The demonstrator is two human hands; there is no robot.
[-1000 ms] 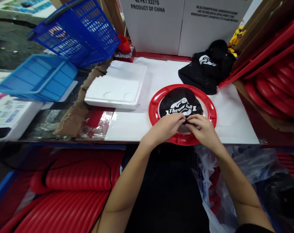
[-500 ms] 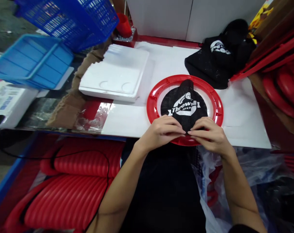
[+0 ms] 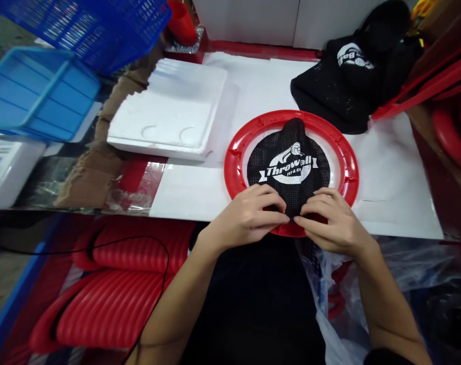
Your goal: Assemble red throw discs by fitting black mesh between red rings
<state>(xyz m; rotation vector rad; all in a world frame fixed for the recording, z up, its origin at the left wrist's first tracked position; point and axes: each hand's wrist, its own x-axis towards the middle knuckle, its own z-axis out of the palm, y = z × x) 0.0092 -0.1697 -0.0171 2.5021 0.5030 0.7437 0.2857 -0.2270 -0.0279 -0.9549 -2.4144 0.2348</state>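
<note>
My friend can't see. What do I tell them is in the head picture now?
A person's left hand and right hand pinch the near edge of a black mesh cloth with white "Throw" lettering, laid over a red plastic ring on a white sheet. A white foam slab lies to the left, and black printed fabric to the upper right.

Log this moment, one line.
left hand, right hand: pinching near edge of black mesh fabric; fabric: creased, mostly within red plastic ring; white foam slab: left of ring
</note>
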